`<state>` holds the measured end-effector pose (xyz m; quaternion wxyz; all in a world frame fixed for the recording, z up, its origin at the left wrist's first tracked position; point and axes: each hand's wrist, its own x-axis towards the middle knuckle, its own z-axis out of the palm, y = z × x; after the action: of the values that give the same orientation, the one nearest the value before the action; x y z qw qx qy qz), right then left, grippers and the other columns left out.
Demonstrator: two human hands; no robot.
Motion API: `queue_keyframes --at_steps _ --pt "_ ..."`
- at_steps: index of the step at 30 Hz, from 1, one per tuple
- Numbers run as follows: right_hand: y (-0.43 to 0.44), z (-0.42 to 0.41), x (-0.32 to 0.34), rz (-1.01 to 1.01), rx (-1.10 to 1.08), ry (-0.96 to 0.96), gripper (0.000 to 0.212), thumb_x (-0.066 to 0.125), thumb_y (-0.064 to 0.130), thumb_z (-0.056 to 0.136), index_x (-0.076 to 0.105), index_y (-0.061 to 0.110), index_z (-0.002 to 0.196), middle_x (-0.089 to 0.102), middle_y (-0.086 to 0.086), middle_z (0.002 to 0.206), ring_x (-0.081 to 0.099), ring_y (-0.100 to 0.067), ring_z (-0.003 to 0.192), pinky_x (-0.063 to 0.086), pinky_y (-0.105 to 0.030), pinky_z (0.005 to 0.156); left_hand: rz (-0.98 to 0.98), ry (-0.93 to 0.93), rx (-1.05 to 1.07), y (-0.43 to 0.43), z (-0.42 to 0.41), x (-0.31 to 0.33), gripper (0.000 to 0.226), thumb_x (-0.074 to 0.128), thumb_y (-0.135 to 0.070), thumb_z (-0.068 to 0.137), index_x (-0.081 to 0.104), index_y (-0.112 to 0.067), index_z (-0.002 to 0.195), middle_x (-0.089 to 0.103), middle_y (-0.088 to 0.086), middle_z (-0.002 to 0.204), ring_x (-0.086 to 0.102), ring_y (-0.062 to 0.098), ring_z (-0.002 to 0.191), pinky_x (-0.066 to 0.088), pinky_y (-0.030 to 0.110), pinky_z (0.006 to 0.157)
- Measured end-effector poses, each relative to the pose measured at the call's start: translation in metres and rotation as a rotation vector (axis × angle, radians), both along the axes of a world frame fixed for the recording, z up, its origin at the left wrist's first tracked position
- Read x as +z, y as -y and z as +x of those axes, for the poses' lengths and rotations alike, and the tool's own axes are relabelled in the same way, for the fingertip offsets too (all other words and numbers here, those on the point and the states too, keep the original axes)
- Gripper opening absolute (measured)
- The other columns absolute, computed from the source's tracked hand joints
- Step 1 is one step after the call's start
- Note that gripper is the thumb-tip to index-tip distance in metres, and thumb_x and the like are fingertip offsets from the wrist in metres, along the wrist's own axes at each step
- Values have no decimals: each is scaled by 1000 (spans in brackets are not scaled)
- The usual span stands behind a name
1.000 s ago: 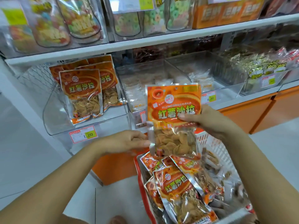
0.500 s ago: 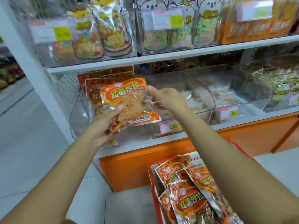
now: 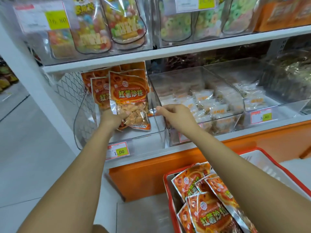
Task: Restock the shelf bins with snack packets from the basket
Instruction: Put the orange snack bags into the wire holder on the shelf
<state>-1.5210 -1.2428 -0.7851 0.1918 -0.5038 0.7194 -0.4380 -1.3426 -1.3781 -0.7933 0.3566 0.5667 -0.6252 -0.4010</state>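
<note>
Room left up front in the clear plastic bin [image 3: 148,142]. The orange foil snack packet [image 3: 129,98] stands upright vs. the stacked packets [image 3: 99,91] at the back. My left hand [image 3: 111,117] grips its bottom. My right hand [image 3: 175,115] is curled at the bin's rt wall, grip unclear.

I see my left hand [image 3: 111,117] gripping an orange snack packet [image 3: 130,98] upright in a clear shelf bin [image 3: 143,142]; my right hand [image 3: 175,115] curls beside it, above the basket [image 3: 262,165].

both arms: extended forward | left hand [image 3: 112,117]: fingers grip snack packet [image 3: 129,98] | right hand [image 3: 175,115]: fingers curled
</note>
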Motion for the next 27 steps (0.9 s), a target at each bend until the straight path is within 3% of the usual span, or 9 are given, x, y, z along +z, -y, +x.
queue_keyframes --at_steps 3,8,9,11,13,17,20,23,27 --pt "2 3 -2 -38 -15 -36 38 51 49 93 73 22 106 53 16 62 49 3 62 32 -19 55 50 141 -90 16 -8 -7 44 74 -31 81 60 -3 114 65 15 115 61 30 101 46 33 79" --pt "2 5 -3 -75 -28 -41 38 53 47 93 73 18 108 64 12 76 51 3 65 32 -11 52 -51 685 -82 13 -16 -8 63 65 -48 85 55 6 116 61 17 118 56 33 111 42 32 86" --pt "2 5 -4 -72 -29 -37 38 53 47 93 73 18 108 60 15 69 49 4 62 30 -8 49 -23 757 -79 11 -15 -8 64 60 -55 86 58 5 110 65 11 109 60 30 106 44 33 88" --pt "2 4 -5 -69 -33 -34 38 52 47 93 73 18 107 52 17 61 46 5 58 29 -7 46 93 820 -102 11 -15 -9 66 47 -62 90 65 1 82 71 3 70 69 20 69 50 30 78" --pt "1 4 -5 -68 -32 -35 39 52 47 93 73 18 108 56 16 68 48 6 62 30 -11 51 182 821 -147 12 -19 -8 67 38 -59 95 62 -4 64 66 5 52 61 17 44 50 25 66" --pt "1 4 -5 -79 -16 -31 41 52 47 93 70 17 114 71 3 102 56 -2 80 37 -12 61 181 583 -385 8 -35 -6 48 43 -21 100 61 -4 59 63 6 47 53 14 33 41 17 36" --pt "1 2 -6 -84 -13 -24 41 53 47 93 70 17 114 70 5 95 53 4 71 35 -11 58 241 394 -514 10 -38 -10 30 54 -18 97 70 4 84 70 11 66 63 17 55 51 22 53" --pt "2 1 -8 -72 -8 -7 39 54 48 92 72 17 109 61 16 73 48 6 60 32 -9 53 92 357 -498 20 -37 -15 16 61 -18 93 72 -8 94 67 9 84 58 21 77 43 27 69" --pt "3 1 -8 -68 5 22 40 54 49 92 71 18 112 69 6 91 50 3 64 36 -16 58 50 350 -497 20 -40 -16 15 60 -17 92 72 -11 98 67 5 89 60 21 86 47 27 81"
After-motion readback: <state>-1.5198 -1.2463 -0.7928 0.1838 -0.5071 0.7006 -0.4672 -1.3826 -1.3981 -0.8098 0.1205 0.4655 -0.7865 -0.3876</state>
